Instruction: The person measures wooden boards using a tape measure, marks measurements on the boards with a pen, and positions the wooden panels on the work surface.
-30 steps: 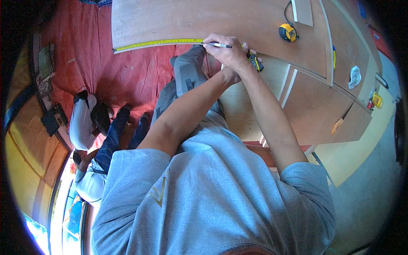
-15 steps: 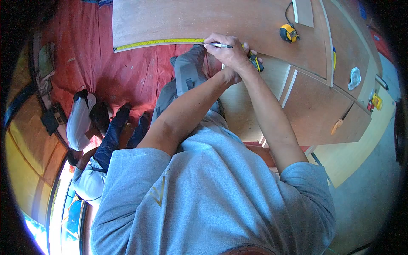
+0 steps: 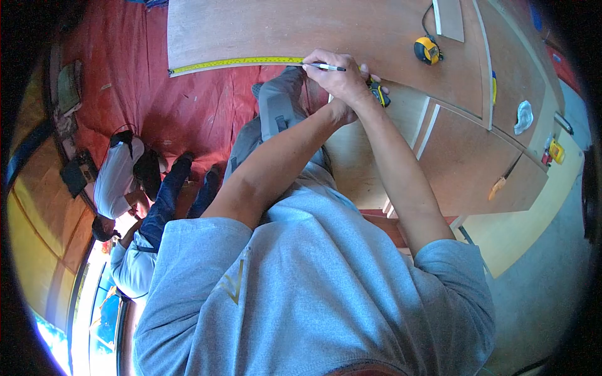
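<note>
A yellow tape blade (image 3: 235, 61) runs along the near edge of a wide wooden board (image 3: 301, 28), its end at the board's left corner. My right hand (image 3: 332, 70) is closed around a pen (image 3: 327, 67), its fingers against the blade near the board's edge. My forearms cross, the right one over the left. Beyond the crossing, my left hand (image 3: 342, 113) grips the black-and-yellow tape measure (image 3: 379, 93). Part of the left hand is hidden under my right wrist.
On the boards to the right lie a second tape measure (image 3: 427, 50), a pale wood strip (image 3: 449, 20), crumpled clear plastic (image 3: 523, 117) and an orange-handled tool (image 3: 497, 187). Two people bend over at the left, one in a white shirt (image 3: 115, 178). Red sheeting (image 3: 207, 103) covers the floor.
The white-shirted person at the left has shifted, and their head now shows lower down. My hands, the pen and the tape hold practically the same position.
</note>
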Tool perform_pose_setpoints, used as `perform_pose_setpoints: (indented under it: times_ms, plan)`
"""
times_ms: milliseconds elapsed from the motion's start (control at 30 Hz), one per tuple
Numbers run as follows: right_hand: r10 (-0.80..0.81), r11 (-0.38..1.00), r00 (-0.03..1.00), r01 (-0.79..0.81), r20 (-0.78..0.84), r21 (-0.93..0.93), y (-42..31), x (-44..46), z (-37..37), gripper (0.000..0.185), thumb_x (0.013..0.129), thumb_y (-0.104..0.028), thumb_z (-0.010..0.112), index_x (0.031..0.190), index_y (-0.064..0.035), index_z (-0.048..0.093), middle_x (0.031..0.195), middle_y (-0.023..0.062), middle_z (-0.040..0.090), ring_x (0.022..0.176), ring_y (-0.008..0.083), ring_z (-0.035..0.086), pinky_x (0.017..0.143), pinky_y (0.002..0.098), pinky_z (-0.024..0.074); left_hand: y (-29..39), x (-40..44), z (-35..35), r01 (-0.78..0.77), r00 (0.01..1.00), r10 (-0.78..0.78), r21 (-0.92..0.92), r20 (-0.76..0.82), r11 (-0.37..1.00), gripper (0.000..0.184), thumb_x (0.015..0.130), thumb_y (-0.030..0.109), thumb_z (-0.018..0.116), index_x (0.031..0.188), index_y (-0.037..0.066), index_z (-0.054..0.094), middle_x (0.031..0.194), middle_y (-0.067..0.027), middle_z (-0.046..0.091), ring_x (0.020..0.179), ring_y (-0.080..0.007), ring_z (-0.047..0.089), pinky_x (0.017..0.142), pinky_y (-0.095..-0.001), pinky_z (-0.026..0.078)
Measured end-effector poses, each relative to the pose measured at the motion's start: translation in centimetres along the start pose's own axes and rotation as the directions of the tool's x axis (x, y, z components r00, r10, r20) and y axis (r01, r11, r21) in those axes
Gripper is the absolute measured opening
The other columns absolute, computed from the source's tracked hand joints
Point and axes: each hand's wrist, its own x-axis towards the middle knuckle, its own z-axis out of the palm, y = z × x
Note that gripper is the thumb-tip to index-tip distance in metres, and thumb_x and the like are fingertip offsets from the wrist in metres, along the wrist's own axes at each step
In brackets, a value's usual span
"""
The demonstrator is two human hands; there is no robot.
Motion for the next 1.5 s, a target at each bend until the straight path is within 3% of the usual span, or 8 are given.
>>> perform_pose_setpoints:
  times_ms: [100, 300, 500, 633, 1000, 1500]
  plan:
    - [0.012, 0.999, 1.000, -0.012, 0.012, 0.036, -0.1, -0.1, 0.0, 0.019, 0.088, -0.023, 0.077, 0.102, -0.0112, 0.073, 0.091, 0.0122, 0.077, 0.087, 0.0317, 0.076, 0.078, 0.0434, 0.0585, -0.2, 0.1, 0.1, -0.063, 0.998, 0.064, 0.006, -0.028, 0.998, 0.029, 0.101, 0.045, 0.066, 0.105, 0.016, 0.059, 0.101, -0.0104, 0.068, 0.093, -0.0329, 0.071, 0.073, -0.0531, 0.060]
    - [-0.013, 0.999, 1.000, 0.013, -0.005, 0.039, 0.1, 0.0, 0.1, 0.019, 0.088, -0.023, 0.077, 0.101, -0.0111, 0.073, 0.092, 0.0124, 0.077, 0.087, 0.0317, 0.076, 0.079, 0.0433, 0.0586, -0.2, 0.2, -0.6, 0.010, 1.000, -0.009, -0.050, 0.023, 0.999, 0.030, 0.099, 0.045, 0.068, 0.105, 0.017, 0.059, 0.102, -0.0095, 0.068, 0.095, -0.0336, 0.071, 0.074, -0.0538, 0.060]
    - [0.005, 0.999, 1.000, -0.005, 0.001, 0.041, 0.2, -0.1, 0.1, 0.018, 0.087, -0.022, 0.077, 0.101, -0.0108, 0.073, 0.093, 0.0124, 0.077, 0.088, 0.0315, 0.076, 0.079, 0.0430, 0.0587, -0.7, 0.9, -1.0, -0.027, 1.000, 0.027, -0.113, -0.008, 0.993, 0.024, 0.100, 0.041, 0.068, 0.106, 0.021, 0.057, 0.103, -0.0060, 0.068, 0.095, -0.0345, 0.071, 0.072, -0.0541, 0.060]
    - [0.002, 0.999, 1.000, -0.002, 0.000, 0.036, 0.1, 0.1, 0.0, 0.019, 0.087, -0.023, 0.078, 0.101, -0.0109, 0.073, 0.092, 0.0123, 0.077, 0.088, 0.0313, 0.076, 0.078, 0.0428, 0.0587, -0.7, 1.2, -1.5, -0.044, 0.997, 0.049, -0.092, 0.057, 0.995, 0.023, 0.101, 0.042, 0.068, 0.106, 0.022, 0.056, 0.104, -0.0057, 0.068, 0.095, -0.0337, 0.072, 0.072, -0.0544, 0.059]
    - [-0.042, 0.998, 0.998, 0.043, -0.040, 0.049, 0.3, 0.1, 0.0, 0.017, 0.087, -0.021, 0.077, 0.100, -0.0097, 0.073, 0.089, 0.0119, 0.077, 0.083, 0.0298, 0.076, 0.075, 0.0420, 0.0591, -0.3, 0.4, 0.1, -0.030, 0.999, 0.030, 0.004, -0.028, 1.000, 0.031, 0.101, 0.044, 0.069, 0.104, 0.015, 0.059, 0.096, -0.0071, 0.067, 0.087, -0.0317, 0.072, 0.072, -0.0522, 0.060]
    - [0.014, 0.999, 1.000, -0.013, -0.011, 0.051, 0.3, 0.0, 0.1, 0.017, 0.088, -0.022, 0.078, 0.101, -0.0119, 0.074, 0.088, 0.0108, 0.077, 0.082, 0.0279, 0.077, 0.074, 0.0410, 0.0594, -0.2, 0.4, 0.0, -0.049, 0.999, 0.049, -0.037, -0.012, 0.998, 0.028, 0.100, 0.043, 0.069, 0.104, 0.018, 0.059, 0.099, -0.0070, 0.068, 0.090, -0.0316, 0.072, 0.073, -0.0539, 0.059]
